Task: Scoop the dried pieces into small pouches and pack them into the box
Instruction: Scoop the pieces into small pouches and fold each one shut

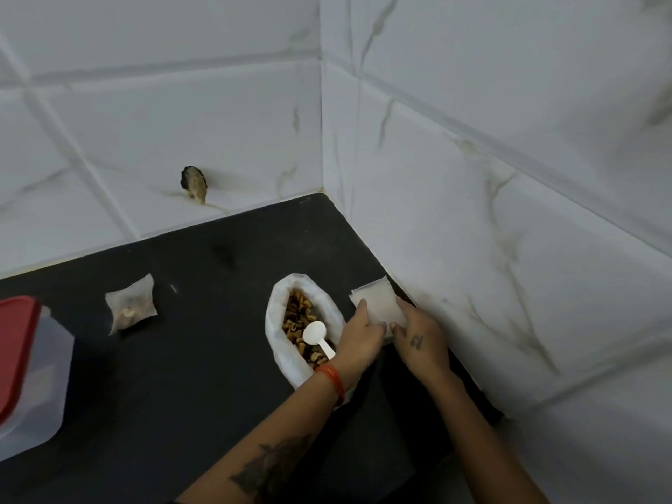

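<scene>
A white bag (278, 314) lies open on the black counter, filled with brown dried pieces (296, 314). A white plastic spoon (317, 336) rests in it, bowl up. To its right, by the wall, both hands pinch a flat, empty white pouch (378, 298): my left hand (360, 338) holds its left edge, my right hand (418, 340) its right edge. A filled pouch (131, 305) lies on the counter to the left. The clear plastic box (36, 376) with a red lid (14, 354) stands at the far left edge.
The black counter (182, 376) sits in a corner of white marbled tile walls (509, 212). A dark round hole (194, 183) shows in the back wall. The right wall runs close beside my right hand.
</scene>
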Available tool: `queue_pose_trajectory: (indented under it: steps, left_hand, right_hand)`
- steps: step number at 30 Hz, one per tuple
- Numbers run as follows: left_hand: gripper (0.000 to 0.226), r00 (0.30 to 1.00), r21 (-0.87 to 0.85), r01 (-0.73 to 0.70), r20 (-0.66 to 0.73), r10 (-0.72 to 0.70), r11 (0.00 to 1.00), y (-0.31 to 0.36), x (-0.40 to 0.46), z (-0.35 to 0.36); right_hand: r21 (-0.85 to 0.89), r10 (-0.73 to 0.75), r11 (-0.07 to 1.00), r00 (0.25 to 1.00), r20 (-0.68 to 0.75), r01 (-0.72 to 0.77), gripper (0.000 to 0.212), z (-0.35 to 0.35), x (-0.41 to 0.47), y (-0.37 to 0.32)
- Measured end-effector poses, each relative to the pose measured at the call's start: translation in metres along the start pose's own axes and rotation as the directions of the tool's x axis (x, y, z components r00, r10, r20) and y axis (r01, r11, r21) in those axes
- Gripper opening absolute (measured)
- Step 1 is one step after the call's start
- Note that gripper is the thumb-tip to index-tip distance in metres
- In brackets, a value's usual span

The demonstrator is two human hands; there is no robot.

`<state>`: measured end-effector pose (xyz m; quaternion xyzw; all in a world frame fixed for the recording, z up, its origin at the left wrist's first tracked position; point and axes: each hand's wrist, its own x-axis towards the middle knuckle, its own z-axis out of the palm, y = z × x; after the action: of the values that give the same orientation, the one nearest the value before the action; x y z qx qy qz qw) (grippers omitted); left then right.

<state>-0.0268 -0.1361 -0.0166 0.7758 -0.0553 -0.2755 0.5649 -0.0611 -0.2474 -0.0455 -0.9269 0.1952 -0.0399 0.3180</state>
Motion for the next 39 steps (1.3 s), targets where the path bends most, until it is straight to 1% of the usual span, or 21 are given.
queue_pose_trajectory:
  steps: [4,6,8,10,13,16,18,19,21,23,25,27,29,31,33,36,39]
  left_hand:
    - [0.019,0.999,-0.026,0.015,-0.049,-0.017,1.000,0.002,0.000,0.005]
    - [0.029,0.998,-0.053,0.000,-0.065,-0.004,0.999,0.006,-0.002,0.006]
    - [0.046,0.997,-0.066,-0.013,-0.073,0.008,0.998,0.009,-0.006,0.006]
    - [0.053,0.993,-0.060,-0.035,-0.111,0.028,0.998,0.010,-0.008,0.005]
    - [0.048,0.966,-0.076,-0.126,-0.237,0.104,0.989,0.010,-0.012,0.001]
    - [0.036,0.909,-0.096,-0.217,-0.383,0.165,0.971,0.011,-0.020,-0.012]
    - [0.030,0.867,-0.091,-0.259,-0.462,0.189,0.962,0.011,-0.026,-0.025]
    - [0.028,0.853,-0.096,-0.269,-0.485,0.191,0.958,0.010,-0.029,-0.033]
    - [0.028,0.852,-0.127,-0.259,-0.497,0.165,0.957,0.006,-0.035,-0.049]
    - [0.028,0.854,-0.158,-0.252,-0.500,0.142,0.955,-0.001,-0.042,-0.067]
    - [0.031,0.862,-0.192,-0.250,-0.491,0.127,0.949,-0.011,-0.051,-0.086]
    - [0.034,0.871,-0.208,-0.243,-0.477,0.119,0.947,-0.021,-0.062,-0.104]
    - [0.037,0.874,-0.225,-0.236,-0.473,0.105,0.945,-0.033,-0.073,-0.121]
    - [0.041,0.876,-0.226,-0.213,-0.475,0.083,0.950,-0.047,-0.083,-0.135]
    - [0.048,0.885,-0.208,-0.153,-0.465,0.040,0.966,-0.061,-0.089,-0.146]
    - [0.056,0.890,-0.157,-0.057,-0.455,-0.021,0.986,-0.076,-0.094,-0.159]
    - [0.073,0.903,-0.065,-0.005,-0.428,-0.023,0.998,-0.080,-0.099,-0.163]
  right_hand:
    - [0.011,0.005,1.000,1.000,-0.002,-0.005,0.049,-0.002,0.002,0.001]
    - [0.031,0.001,1.000,1.000,-0.025,0.000,0.049,-0.004,0.002,0.000]
    - [0.051,0.014,0.999,0.999,-0.053,-0.011,0.049,-0.007,0.001,-0.003]
    - [0.077,0.015,0.997,0.995,-0.097,-0.008,0.049,-0.010,-0.001,-0.009]
    - [0.128,0.000,0.991,0.982,-0.190,0.025,0.046,-0.014,-0.003,-0.022]
    - [0.161,-0.021,0.985,0.963,-0.270,0.066,0.041,-0.016,-0.007,-0.039]
    - [0.205,-0.034,0.974,0.955,-0.296,0.098,0.037,-0.015,-0.011,-0.053]
    - [0.233,-0.036,0.966,0.954,-0.297,0.109,0.036,-0.013,-0.013,-0.061]
    - [0.286,-0.037,0.950,0.957,-0.288,0.123,0.031,-0.010,-0.017,-0.075]
    - [0.365,-0.030,0.923,0.966,-0.255,0.125,0.027,-0.005,-0.022,-0.089]
    - [0.452,-0.004,0.887,0.980,-0.200,0.095,0.027,0.002,-0.029,-0.102]
    - [0.552,0.041,0.834,0.994,-0.100,0.021,0.032,0.011,-0.035,-0.113]
    - [0.629,0.077,0.773,0.996,0.040,-0.085,0.038,0.021,-0.041,-0.122]
    - [0.612,0.067,0.776,0.985,0.157,-0.150,0.040,0.033,-0.048,-0.132]
    - [0.577,0.062,0.794,0.970,0.237,-0.192,0.035,0.046,-0.059,-0.141]
    - [0.559,0.053,0.806,0.963,0.264,-0.197,0.022,0.067,-0.074,-0.150]
    - [0.535,-0.008,0.830,0.955,0.297,-0.160,0.015,0.082,-0.082,-0.157]
